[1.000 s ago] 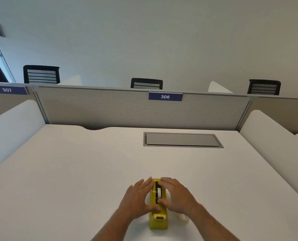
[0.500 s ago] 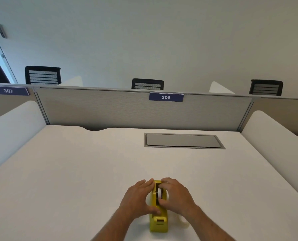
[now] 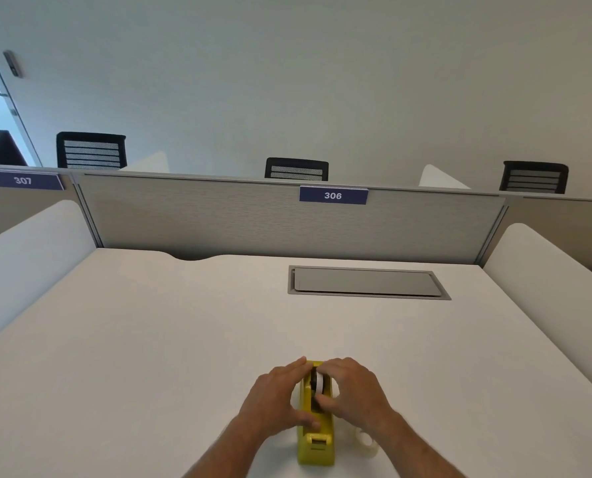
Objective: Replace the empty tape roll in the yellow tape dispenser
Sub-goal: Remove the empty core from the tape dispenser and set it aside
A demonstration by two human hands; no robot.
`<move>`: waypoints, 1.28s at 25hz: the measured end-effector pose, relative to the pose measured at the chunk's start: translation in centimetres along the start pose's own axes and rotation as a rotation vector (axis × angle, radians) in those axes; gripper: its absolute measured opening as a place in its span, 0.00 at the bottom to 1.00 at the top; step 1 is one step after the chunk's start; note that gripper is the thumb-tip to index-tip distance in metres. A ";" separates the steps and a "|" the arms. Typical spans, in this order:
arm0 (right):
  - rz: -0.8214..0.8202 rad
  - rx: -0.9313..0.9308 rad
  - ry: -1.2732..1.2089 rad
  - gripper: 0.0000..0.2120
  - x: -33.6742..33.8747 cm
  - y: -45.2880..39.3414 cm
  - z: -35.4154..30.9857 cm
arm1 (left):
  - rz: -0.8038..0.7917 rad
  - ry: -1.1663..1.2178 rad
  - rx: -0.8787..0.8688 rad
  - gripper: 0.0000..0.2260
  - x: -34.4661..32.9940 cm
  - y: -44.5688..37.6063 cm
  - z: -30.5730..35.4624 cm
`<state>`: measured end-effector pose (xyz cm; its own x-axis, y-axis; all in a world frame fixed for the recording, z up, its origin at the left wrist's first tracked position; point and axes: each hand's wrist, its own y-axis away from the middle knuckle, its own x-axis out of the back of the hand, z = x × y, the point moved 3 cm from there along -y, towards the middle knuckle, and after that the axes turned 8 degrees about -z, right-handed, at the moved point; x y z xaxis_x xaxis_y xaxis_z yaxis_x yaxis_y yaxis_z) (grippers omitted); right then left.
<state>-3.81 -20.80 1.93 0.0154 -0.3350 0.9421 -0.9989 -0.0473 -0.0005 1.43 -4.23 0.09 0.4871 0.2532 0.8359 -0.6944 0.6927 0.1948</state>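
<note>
Yellow tape dispenser (image 3: pixel 316 443) sits near the front edge of the white desk (image 3: pixel 149 339), cutter end toward the camera. Left hand (image 3: pixel 276 398) braces its side, fingers curled against the body; right hand (image 3: pixel 351 391) pinches the white roll (image 3: pixel 320 381) in the cradle, seemingly lifting or seating it. Next comes a straight pull or push. Clear roll (image 3: pixel 367 441) lies half hidden under the right wrist

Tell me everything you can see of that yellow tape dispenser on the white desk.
The yellow tape dispenser looks like glossy plastic, long and narrow, upright on the white desk near its front edge. A white roll sits in its dark slot. The left hand steadies its side; the right hand pinches the roll.
</note>
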 end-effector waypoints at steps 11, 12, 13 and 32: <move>0.071 0.045 -0.064 0.25 0.9 0.1 -0.3 | 0.173 0.058 -0.065 0.24 0.6 -0.2 1.0; 0.070 0.045 -0.084 0.25 0.9 0.1 -0.3 | 0.195 0.051 -0.082 0.23 0.6 -0.2 1.1; 0.064 0.043 -0.109 0.25 1.1 0.2 -0.3 | 0.217 0.047 -0.103 0.22 0.8 -0.1 1.2; 0.154 -0.188 -0.713 0.19 2.1 0.3 0.5 | 0.363 0.636 -0.068 0.22 0.1 0.3 2.5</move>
<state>-4.03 -22.03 3.74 -0.1637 -0.8561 0.4903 -0.9819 0.1895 0.0029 -0.07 -5.63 1.48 0.4605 0.8032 0.3780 -0.8460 0.5260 -0.0870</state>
